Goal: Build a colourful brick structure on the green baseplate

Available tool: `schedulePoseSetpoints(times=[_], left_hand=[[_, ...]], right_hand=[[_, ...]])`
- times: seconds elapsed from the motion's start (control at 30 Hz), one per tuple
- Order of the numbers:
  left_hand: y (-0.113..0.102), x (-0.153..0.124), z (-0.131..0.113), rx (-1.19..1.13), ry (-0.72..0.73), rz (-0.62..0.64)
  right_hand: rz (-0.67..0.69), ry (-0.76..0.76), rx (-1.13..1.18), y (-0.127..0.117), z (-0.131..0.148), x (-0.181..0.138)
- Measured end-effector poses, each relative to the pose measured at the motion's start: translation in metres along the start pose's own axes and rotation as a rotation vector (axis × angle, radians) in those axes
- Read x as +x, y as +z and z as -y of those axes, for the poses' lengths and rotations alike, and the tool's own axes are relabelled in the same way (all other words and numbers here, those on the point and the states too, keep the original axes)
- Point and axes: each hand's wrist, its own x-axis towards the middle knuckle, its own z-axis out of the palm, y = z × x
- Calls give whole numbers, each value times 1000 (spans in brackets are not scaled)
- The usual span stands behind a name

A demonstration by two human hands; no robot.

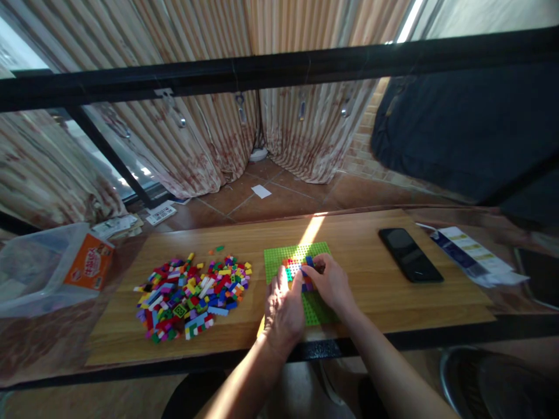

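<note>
Leftmost, well apart from the hands, a clear plastic bin [39, 267] with an orange label [92, 262] stands beside the wooden tabletop [358, 244]. Nearer to the grip, on its left, lies a loose, many-coloured heap of bricks [192, 294]; a few small pieces lie just beyond the heap's far edge. Next comes the left hand [283, 311], back upward, its fingers pointing away from the body and its thumb angled toward the right hand; it rests over the left part of a green baseplate [321, 308], and whether its fingertips clasp anything cannot be told. Beneath and between the two hands, the baseplate appears nearly square, with no marked long axis; its side edges run away from the body, and its far edge rises slightly toward the right. A patch of studded bricks [293, 271], red, teal and white among them, shows just beyond the left fingertips, partly in a strip of sunlight. To the right, the right hand [332, 282] reaches inward, thumb and forefinger close together at a blue brick [310, 261]; whether they pinch or merely press it cannot be told, and the brick's long axis is too small to read. Right of the grip, a black phone [410, 256] lies diagonally, its near end rightward; farther right lie printed papers [478, 253].
</note>
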Motion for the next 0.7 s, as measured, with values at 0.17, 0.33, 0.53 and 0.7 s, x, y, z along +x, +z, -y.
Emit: schedulePoseSetpoints(times=[0.17, 0.33, 0.53, 0.7], left_hand=[[-2, -2, -1, -11, -4, 17], [-2, -1, 3, -95, -1, -36], [0, -4, 15, -297, 66, -92], [-2, -3, 31, -412, 50, -141]], right_hand=[[13, 19, 3, 0, -1, 2], [55, 37, 63, -5, -6, 7], [-42, 63, 376, -8, -15, 14], [-188, 88, 461, -7, -11, 18]])
